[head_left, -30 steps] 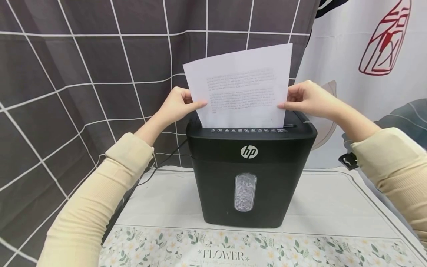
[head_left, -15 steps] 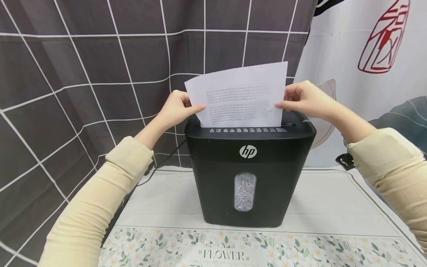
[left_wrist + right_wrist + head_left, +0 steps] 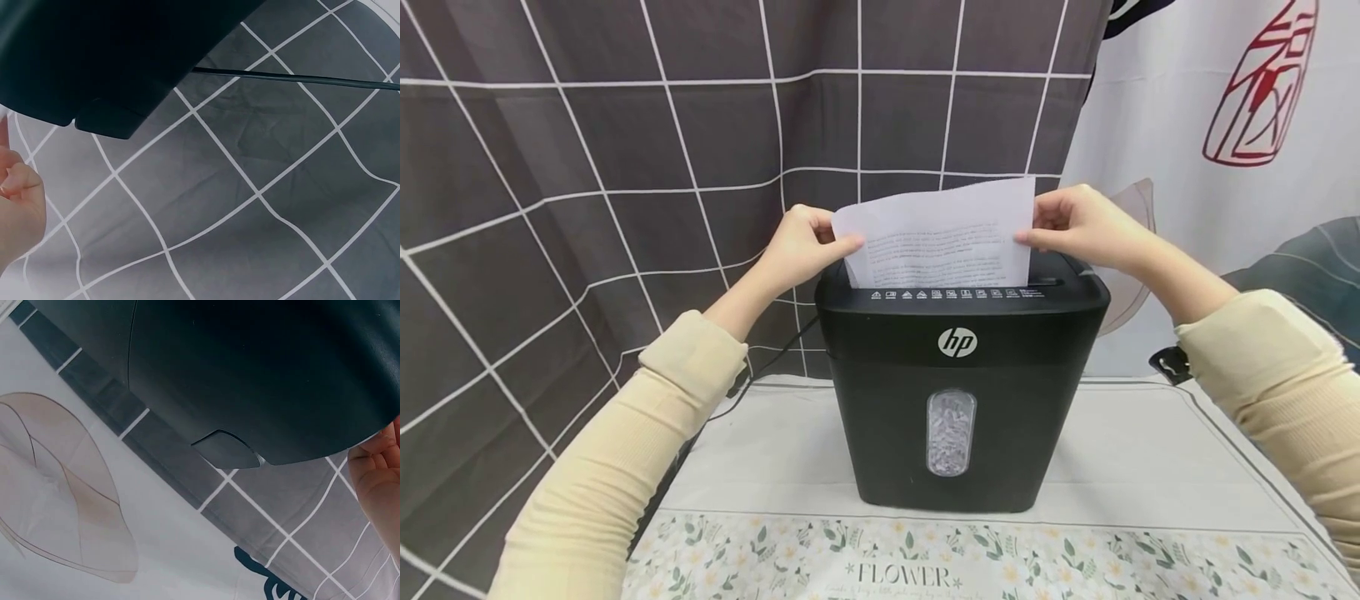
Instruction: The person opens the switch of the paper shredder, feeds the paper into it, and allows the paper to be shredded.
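Observation:
A printed sheet of paper stands in the top slot of a black HP paper shredder, its lower part hidden inside. My left hand pinches the sheet's left edge, thumb in front and fingers behind. At the right edge my right hand holds the paper the same way. Paper shreds show through the shredder's front window. In the left wrist view my left hand is at the left border beside the dark shredder. The right wrist view catches my right hand against the shredder's edge.
The shredder stands on a white table cover with a floral strip along its front. A black cord runs from its left side. Behind hangs a dark grid-patterned curtain; a white printed cloth hangs at the right.
The paper has sunk well down into the shredder, leaving a shorter strip above the slot. Both hands stay at about the same height, still at its edges, slightly nearer each other.

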Tool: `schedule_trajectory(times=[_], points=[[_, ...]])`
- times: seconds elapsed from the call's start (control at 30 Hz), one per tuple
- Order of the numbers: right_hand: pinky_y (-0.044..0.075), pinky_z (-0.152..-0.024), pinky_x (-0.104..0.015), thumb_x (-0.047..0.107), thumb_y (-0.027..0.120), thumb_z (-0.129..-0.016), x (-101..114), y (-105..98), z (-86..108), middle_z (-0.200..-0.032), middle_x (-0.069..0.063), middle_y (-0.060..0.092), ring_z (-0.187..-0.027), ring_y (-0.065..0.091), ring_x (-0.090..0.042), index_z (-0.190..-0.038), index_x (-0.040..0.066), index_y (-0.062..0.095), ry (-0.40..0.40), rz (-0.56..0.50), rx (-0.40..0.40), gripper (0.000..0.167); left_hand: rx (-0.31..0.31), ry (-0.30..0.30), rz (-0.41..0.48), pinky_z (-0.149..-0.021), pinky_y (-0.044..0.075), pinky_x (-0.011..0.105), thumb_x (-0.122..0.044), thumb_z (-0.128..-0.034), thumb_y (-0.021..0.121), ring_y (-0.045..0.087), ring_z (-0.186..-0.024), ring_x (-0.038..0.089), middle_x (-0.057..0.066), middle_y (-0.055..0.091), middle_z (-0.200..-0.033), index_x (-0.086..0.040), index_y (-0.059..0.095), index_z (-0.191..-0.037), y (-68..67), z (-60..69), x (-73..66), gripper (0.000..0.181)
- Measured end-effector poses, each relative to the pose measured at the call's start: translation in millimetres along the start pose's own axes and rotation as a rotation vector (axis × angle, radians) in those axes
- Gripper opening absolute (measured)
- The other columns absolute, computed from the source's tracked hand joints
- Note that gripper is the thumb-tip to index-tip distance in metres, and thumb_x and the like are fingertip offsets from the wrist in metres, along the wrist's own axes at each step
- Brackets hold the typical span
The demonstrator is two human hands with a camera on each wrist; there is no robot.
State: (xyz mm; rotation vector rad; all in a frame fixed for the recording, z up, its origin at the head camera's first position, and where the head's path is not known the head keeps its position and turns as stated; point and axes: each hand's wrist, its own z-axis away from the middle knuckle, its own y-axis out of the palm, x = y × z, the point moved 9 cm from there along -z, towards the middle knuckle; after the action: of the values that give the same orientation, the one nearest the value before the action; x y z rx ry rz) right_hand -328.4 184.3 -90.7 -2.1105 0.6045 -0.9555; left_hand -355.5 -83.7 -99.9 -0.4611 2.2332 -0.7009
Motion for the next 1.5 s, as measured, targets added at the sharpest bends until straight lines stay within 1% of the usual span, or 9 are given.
schedule_trajectory(times=[0.13, 0.33, 0.47, 0.63, 0.87, 1.1, 1.23, 1.4, 1.5], points=[[0.038, -0.053, -0.017, 0.004, 0.067, -0.084, -0.7, -1.2, 1.3, -0.061, 0.008, 0.059, -0.056, 0.053, -0.008, -0.079, -0.002, 0.060, 0.007, 0.002, -0.006, 0.010, 0.008, -0.004, -0.004, -0.047, 0.026, 0.021, -0.011, -0.0832, 0.068, 0.041, -0.049, 0.004, 0.002, 0.057, -0.056, 0.004, 0.071, -0.084, 1.8, -1.6, -0.5, 0.015], [0.038, -0.052, -0.017, 0.004, 0.067, -0.084, 1.6, -0.3, 2.2, -0.059, 0.005, 0.058, -0.055, 0.053, -0.009, -0.076, -0.001, 0.059, 0.001, 0.004, -0.007, 0.013, 0.012, -0.003, -0.008, -0.046, 0.023, 0.022, -0.013, -0.0832, 0.068, 0.035, -0.048, 0.005, -0.006, 0.042, -0.050, 0.004, 0.070, -0.084, 2.4, -0.7, -1.0, 0.017], [0.037, -0.051, -0.017, 0.004, 0.067, -0.084, 3.3, 4.6, 1.1, -0.057, 0.004, 0.057, -0.052, 0.050, -0.007, -0.074, -0.001, 0.058, -0.026, 0.000, 0.009, 0.014, 0.011, -0.005, 0.024, -0.051, 0.032, 0.018, -0.011, -0.0826, 0.068, 0.042, -0.051, 0.004, -0.008, 0.052, -0.054, 0.004, 0.071, -0.085, 4.1, -0.1, 1.4, 0.015], [0.036, -0.051, -0.018, 0.003, 0.067, -0.084, 3.2, 8.6, 0.0, -0.057, -0.001, 0.057, -0.051, 0.047, -0.006, -0.078, -0.001, 0.060, -0.026, 0.004, 0.009, 0.010, 0.007, -0.005, 0.038, -0.055, 0.039, 0.018, -0.009, -0.0833, 0.068, 0.050, -0.055, 0.006, -0.002, 0.065, -0.066, 0.003, 0.072, -0.086, 4.4, 0.2, 1.8, 0.013], [0.040, -0.054, -0.017, 0.004, 0.067, -0.084, 2.4, 10.3, -0.3, -0.060, -0.002, 0.058, -0.055, 0.051, -0.012, -0.081, -0.001, 0.064, -0.018, -0.004, 0.010, 0.007, 0.028, -0.030, 0.030, -0.055, 0.039, 0.018, -0.011, -0.0835, 0.068, 0.050, -0.055, 0.005, -0.005, 0.065, -0.066, 0.003, 0.072, -0.088, 5.9, 1.1, 7.0, 0.015], [0.045, -0.058, -0.016, 0.002, 0.066, -0.085, 4.3, 10.5, -0.2, -0.067, 0.005, 0.063, -0.059, 0.055, -0.012, -0.085, -0.002, 0.065, -0.034, -0.020, 0.018, 0.004, 0.048, -0.060, 0.017, -0.059, 0.043, 0.018, -0.011, -0.0852, 0.067, 0.059, -0.063, 0.015, 0.015, 0.071, -0.081, 0.002, 0.073, -0.091, 8.7, 4.0, 11.4, 0.015], [0.047, -0.059, -0.017, 0.000, 0.065, -0.085, 3.3, 8.6, 1.1, -0.068, 0.004, 0.064, -0.060, 0.058, -0.010, -0.087, -0.004, 0.064, -0.024, -0.031, 0.017, 0.004, 0.054, -0.048, 0.022, -0.061, 0.045, 0.018, -0.011, -0.0856, 0.067, 0.062, -0.067, 0.019, 0.017, 0.071, -0.083, 0.001, 0.073, -0.091, 9.4, 3.7, 9.2, 0.015], [0.046, -0.059, -0.017, -0.001, 0.064, -0.085, 2.2, 6.7, 4.3, -0.067, 0.002, 0.065, -0.061, 0.058, -0.011, -0.087, -0.005, 0.063, -0.022, -0.038, 0.015, 0.005, 0.061, -0.040, 0.044, -0.060, 0.045, 0.018, -0.011, -0.0849, 0.067, 0.063, -0.063, 0.009, 0.014, 0.072, -0.080, 0.002, 0.072, -0.090, 10.3, 3.5, 10.3, 0.014], [0.044, -0.057, -0.017, -0.001, 0.064, -0.085, 0.1, 6.2, 6.6, -0.067, 0.003, 0.065, -0.060, 0.056, -0.011, -0.087, -0.005, 0.063, -0.016, -0.044, 0.012, 0.005, 0.065, -0.040, 0.055, -0.060, 0.044, 0.018, -0.011, -0.0845, 0.068, 0.063, -0.062, 0.008, 0.015, 0.072, -0.080, 0.002, 0.073, -0.089, 10.9, 4.4, 12.2, 0.014]])
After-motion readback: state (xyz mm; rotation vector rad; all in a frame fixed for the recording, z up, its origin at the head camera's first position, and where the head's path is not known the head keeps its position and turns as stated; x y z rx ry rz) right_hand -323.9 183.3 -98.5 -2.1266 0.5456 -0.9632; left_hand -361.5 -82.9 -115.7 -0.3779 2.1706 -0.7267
